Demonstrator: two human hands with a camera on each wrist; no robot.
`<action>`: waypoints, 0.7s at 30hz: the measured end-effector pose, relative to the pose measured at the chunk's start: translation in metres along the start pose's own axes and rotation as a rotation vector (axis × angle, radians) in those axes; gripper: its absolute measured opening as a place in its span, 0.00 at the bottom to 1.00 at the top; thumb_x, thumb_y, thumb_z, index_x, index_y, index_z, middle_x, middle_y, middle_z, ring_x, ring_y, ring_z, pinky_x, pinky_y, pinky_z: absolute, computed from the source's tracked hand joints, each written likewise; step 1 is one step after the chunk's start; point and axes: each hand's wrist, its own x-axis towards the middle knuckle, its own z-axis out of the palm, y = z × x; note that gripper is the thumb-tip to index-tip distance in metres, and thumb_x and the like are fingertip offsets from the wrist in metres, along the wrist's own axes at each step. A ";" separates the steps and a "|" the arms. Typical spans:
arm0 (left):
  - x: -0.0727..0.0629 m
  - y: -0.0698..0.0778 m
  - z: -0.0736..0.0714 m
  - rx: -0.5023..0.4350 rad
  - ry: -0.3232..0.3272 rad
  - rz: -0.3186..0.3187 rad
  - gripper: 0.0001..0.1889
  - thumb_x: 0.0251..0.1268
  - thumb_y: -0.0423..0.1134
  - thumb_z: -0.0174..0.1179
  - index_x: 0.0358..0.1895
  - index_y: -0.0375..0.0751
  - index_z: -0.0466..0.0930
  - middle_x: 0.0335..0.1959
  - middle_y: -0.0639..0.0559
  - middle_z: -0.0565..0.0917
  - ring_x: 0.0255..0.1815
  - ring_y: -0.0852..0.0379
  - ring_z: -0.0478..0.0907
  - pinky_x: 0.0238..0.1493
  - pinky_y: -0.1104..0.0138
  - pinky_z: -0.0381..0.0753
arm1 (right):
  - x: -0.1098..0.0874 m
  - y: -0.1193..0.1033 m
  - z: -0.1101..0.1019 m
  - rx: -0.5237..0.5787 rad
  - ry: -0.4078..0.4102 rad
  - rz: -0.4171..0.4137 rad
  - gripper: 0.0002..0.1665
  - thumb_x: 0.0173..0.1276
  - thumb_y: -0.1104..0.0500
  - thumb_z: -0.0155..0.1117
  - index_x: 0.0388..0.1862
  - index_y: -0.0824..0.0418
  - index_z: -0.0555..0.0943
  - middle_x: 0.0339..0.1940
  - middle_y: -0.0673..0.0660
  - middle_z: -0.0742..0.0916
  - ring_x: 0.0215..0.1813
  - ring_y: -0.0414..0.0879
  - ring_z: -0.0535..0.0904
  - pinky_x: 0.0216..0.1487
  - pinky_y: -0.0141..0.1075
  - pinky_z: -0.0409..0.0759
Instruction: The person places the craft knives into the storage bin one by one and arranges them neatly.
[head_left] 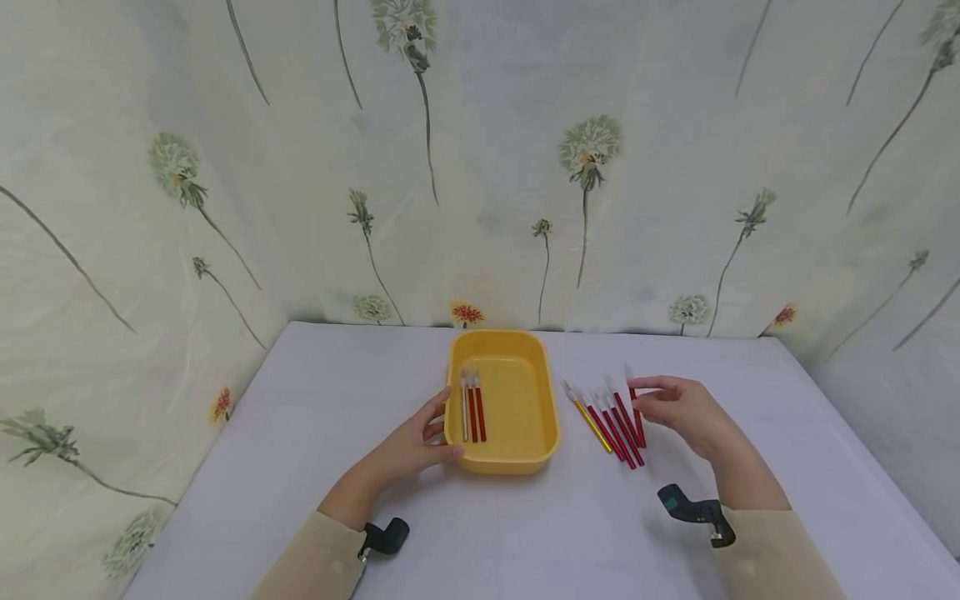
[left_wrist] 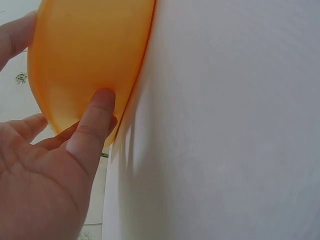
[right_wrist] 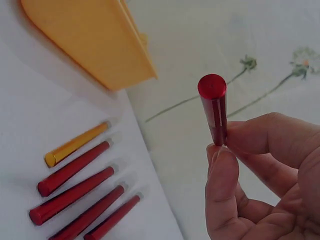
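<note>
A yellow plastic tray (head_left: pixel 517 457) stands mid-table. My left hand (head_left: pixel 411 437) holds its near left corner, thumb at the rim and fingers along the outer left side; the left wrist view shows fingers (left_wrist: pixel 97 115) against the outer wall. Two red pen-like sticks (head_left: pixel 481 414) and one pale one (head_left: pixel 464 417), all clear-tipped, lie inside at the left. To the right, my right hand (head_left: pixel 675 408) pinches a red pen-like stick (right_wrist: pixel 214 107) between thumb and fingertips, its flat end towards the wrist camera. Beside it lie several red sticks (right_wrist: pixel 75 195) and a yellow one (right_wrist: pixel 77 145).
The table (head_left: pixel 495 533) has a white cover. Behind it and at both sides hangs a pale cloth (head_left: pixel 495 167) printed with dandelions. A black wrist camera (head_left: pixel 697 510) sits on the right sleeve and another (head_left: pixel 386 536) on the left.
</note>
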 end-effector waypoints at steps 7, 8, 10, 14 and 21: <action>-0.001 0.001 -0.001 0.001 0.003 -0.004 0.54 0.57 0.50 0.74 0.82 0.60 0.46 0.79 0.49 0.58 0.75 0.46 0.63 0.70 0.49 0.67 | -0.001 -0.020 0.011 0.040 0.024 0.004 0.31 0.73 0.54 0.65 0.71 0.63 0.72 0.61 0.68 0.80 0.61 0.56 0.80 0.62 0.43 0.78; -0.001 0.001 -0.001 0.003 0.005 -0.007 0.54 0.57 0.50 0.74 0.82 0.60 0.46 0.79 0.49 0.58 0.75 0.46 0.63 0.70 0.49 0.67 | -0.001 -0.023 0.013 0.050 0.027 0.001 0.31 0.73 0.54 0.65 0.71 0.63 0.72 0.61 0.68 0.80 0.60 0.55 0.80 0.62 0.42 0.78; -0.001 0.001 -0.001 0.006 0.006 -0.009 0.54 0.57 0.50 0.74 0.82 0.60 0.46 0.79 0.49 0.58 0.75 0.46 0.63 0.70 0.49 0.68 | 0.000 -0.029 0.018 0.071 0.031 -0.001 0.31 0.73 0.55 0.66 0.71 0.63 0.73 0.60 0.68 0.80 0.58 0.53 0.81 0.61 0.41 0.78; -0.001 0.002 -0.001 0.007 0.002 -0.007 0.54 0.58 0.50 0.74 0.82 0.59 0.46 0.79 0.49 0.57 0.75 0.46 0.63 0.70 0.49 0.68 | 0.003 -0.038 0.028 0.097 0.034 0.003 0.30 0.72 0.55 0.67 0.70 0.62 0.74 0.60 0.68 0.80 0.53 0.48 0.82 0.59 0.38 0.80; -0.001 0.001 -0.001 -0.013 -0.014 0.024 0.53 0.59 0.47 0.73 0.82 0.56 0.45 0.79 0.47 0.57 0.76 0.45 0.62 0.70 0.50 0.68 | 0.007 -0.051 0.044 0.114 0.011 0.001 0.28 0.71 0.54 0.68 0.68 0.58 0.77 0.56 0.64 0.84 0.54 0.53 0.81 0.63 0.50 0.77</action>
